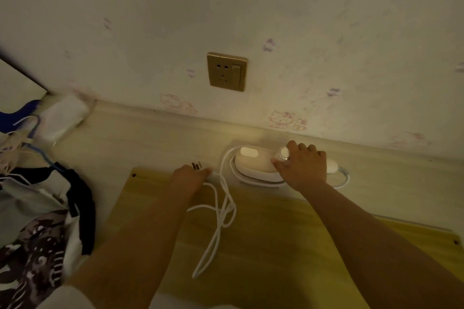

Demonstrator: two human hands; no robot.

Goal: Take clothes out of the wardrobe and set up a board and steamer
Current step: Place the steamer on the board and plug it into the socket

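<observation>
- I look down at a yellow wooden board lying flat on a pale floor, its far edge near a papered wall.
- A white steamer lies at the board's far edge, just below the wall.
- My right hand rests on the steamer's right end, fingers curled around a round shiny knob; the grip looks loose, more a steadying touch than a lift.
- My left hand pinches the plug, its dark prongs pointing toward the wall.
- The white cord trails in loose loops across the board, from the plug round to the steamer.
- A gold socket sits on the wall above, well apart from the plug, with nothing in it.
- Clothes on hangers lie heaped at the left.
- My judgement: the steamer is a rigid, smooth plastic shell, probably moderately heavy, best lifted around its body, not by the knob. The cord is soft and tangle-prone; hold the plug by its body, clear of the prongs.
</observation>
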